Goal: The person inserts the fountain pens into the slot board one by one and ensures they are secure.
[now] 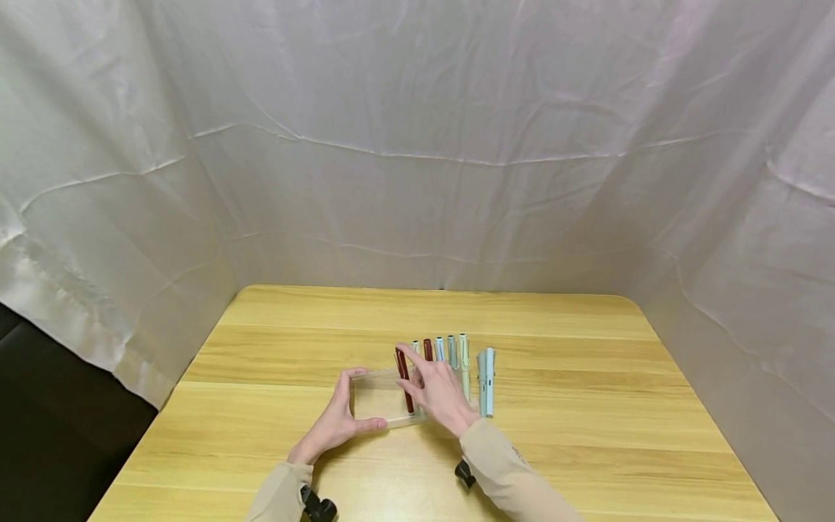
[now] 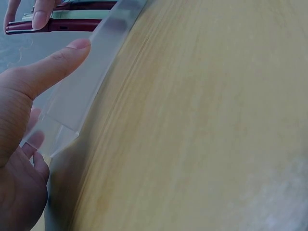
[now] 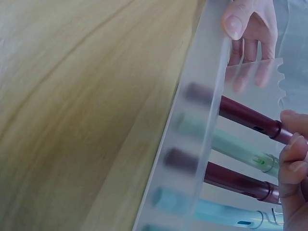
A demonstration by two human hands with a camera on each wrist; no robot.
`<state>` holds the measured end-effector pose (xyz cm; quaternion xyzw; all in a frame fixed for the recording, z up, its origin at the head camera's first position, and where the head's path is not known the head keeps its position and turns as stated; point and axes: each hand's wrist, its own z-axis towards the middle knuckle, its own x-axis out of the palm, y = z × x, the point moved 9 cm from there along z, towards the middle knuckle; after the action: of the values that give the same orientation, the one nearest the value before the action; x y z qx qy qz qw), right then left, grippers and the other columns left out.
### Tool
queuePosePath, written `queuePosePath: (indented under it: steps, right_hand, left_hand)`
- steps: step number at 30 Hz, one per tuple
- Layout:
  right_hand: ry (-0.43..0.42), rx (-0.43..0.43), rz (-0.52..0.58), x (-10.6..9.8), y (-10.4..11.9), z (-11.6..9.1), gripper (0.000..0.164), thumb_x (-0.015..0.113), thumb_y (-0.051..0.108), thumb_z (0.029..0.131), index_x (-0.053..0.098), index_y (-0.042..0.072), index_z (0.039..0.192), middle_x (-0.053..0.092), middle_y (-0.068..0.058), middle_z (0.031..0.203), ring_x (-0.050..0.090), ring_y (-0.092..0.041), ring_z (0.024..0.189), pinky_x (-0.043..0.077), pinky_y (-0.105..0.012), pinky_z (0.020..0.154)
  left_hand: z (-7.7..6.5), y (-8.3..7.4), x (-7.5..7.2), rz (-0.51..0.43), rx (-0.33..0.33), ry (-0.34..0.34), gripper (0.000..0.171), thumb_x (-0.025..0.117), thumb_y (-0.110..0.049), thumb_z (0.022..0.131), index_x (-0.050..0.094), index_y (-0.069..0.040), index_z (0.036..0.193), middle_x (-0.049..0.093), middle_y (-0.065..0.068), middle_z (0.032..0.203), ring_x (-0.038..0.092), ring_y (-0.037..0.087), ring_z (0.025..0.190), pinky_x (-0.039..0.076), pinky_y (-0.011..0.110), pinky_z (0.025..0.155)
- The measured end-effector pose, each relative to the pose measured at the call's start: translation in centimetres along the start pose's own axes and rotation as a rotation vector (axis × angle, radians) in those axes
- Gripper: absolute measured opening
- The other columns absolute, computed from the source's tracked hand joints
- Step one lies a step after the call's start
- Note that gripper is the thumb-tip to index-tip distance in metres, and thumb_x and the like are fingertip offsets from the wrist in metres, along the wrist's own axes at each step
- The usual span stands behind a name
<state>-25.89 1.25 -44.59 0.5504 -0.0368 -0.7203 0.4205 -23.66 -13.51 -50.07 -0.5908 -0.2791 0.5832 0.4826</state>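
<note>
Red pen (image 3: 245, 115) is in the tray (image 2: 98, 72), leftmost of the row, lower end behind the near wall, cap end in the right hand (image 1: 440, 391). Step in hand looks like seating it in line with the others. Next move probably calls for settling the cap end at the notched edge (image 3: 280, 82), then letting go; can't tell whether it's seated yet. Green pen (image 3: 240, 149) lies just beside it, more pens to the right. Grey pen (image 1: 482, 384) and blue pen (image 1: 490, 384) lie outside, right of the tray, on the surface (image 1: 587, 399); likely to follow.

Right grip: closed on the cap end, thumb and fingers pinching. Left hand (image 1: 339, 417): part-spread grip around the tray's left end, thumb on the near wall, fingers at the far side, apparently steadying it.
</note>
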Motion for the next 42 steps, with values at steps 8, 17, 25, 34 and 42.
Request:
queuePosePath:
  steps: [8, 17, 25, 34, 42]
  right_hand:
    - [0.02, 0.054, 0.007, 0.0, -0.7, -0.1, 0.067, 0.064, 0.023, 0.081, 0.029, 0.029, 0.138, 0.05, 0.013, 0.05, 0.036, 0.003, 0.035, 0.034, -0.009, 0.034]
    - [0.008, 0.053, -0.03, 0.0, -0.7, -0.1, 0.068, 0.064, 0.023, 0.082, 0.027, 0.031, 0.138, 0.046, 0.014, 0.046, 0.034, 0.004, 0.033, 0.031, -0.009, 0.032]
    - [0.011, 0.055, -0.047, 0.2, -0.8, -0.1, 0.068, 0.062, 0.025, 0.083, 0.025, 0.033, 0.139, 0.041, 0.015, 0.042, 0.03, 0.004, 0.031, 0.028, -0.01, 0.03]
    - [0.034, 0.063, 0.012, 0.4, -0.8, -0.3, 0.073, 0.062, 0.025, 0.083, 0.018, 0.032, 0.141, 0.049, 0.013, 0.047, 0.036, 0.003, 0.033, 0.034, -0.011, 0.034]
    - [0.018, 0.065, 0.148, -0.3, -0.9, -1.0, 0.074, 0.062, 0.022, 0.083, 0.016, 0.033, 0.141, 0.057, 0.005, 0.056, 0.04, 0.001, 0.039, 0.042, -0.013, 0.044]
  left_hand:
    - [0.0, 0.1, 0.0, -0.005, 0.002, 0.003, 0.091, 0.082, -0.023, 0.059, 0.028, -0.007, 0.13, 0.031, 0.016, 0.134, 0.028, 0.038, 0.128, 0.017, 0.061, 0.106]
    - [0.0, 0.1, 0.1, -0.019, 0.002, 0.006, 0.091, 0.082, -0.022, 0.059, 0.028, -0.006, 0.13, 0.031, 0.019, 0.134, 0.027, 0.038, 0.128, 0.016, 0.061, 0.106]
    - [0.6, 2.9, 0.4, 0.003, -0.004, -0.013, 0.093, 0.083, -0.034, 0.055, 0.028, -0.018, 0.129, 0.032, 0.007, 0.134, 0.029, 0.03, 0.129, 0.018, 0.058, 0.107]
    - [0.6, 3.4, 0.3, 0.007, -0.01, -0.006, 0.093, 0.083, -0.038, 0.055, 0.028, -0.021, 0.129, 0.031, 0.0, 0.134, 0.027, 0.026, 0.13, 0.017, 0.058, 0.107]
    - [0.7, 3.4, 0.3, 0.003, 0.003, -0.022, 0.095, 0.084, -0.036, 0.053, 0.029, -0.018, 0.129, 0.033, 0.005, 0.133, 0.03, 0.028, 0.128, 0.02, 0.059, 0.106]
